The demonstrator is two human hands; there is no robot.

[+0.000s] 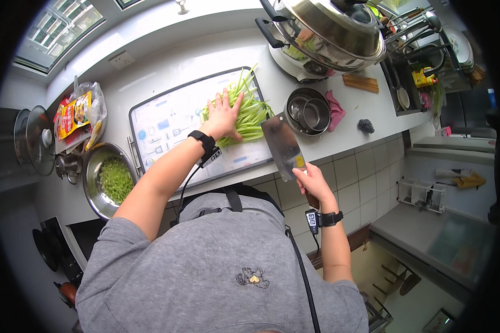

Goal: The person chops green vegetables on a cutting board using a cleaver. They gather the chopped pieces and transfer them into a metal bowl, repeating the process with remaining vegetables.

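A bunch of long green stalks [251, 114] lies on the right part of a white printed cutting board [164, 141] with a dark rim. My left hand [223, 117] rests on the stalks with its fingers spread. In my right hand [312, 184] is a cleaver [281, 143], gripped by its handle near the counter's front edge. Its broad blade points away from me, beside the board's right edge and close to the stalks' right ends. A steel bowl [92, 186] to the left of the board holds finely chopped green pieces [116, 178].
A big lidded steel steamer pot [330, 41] stands at the back right. Nested round metal pans [312, 114], a pink cloth [334, 111], a dark scouring pad [365, 126] and chopsticks [361, 83] lie near it. Food packages [75, 116] and a glass lid [40, 139] are at the left.
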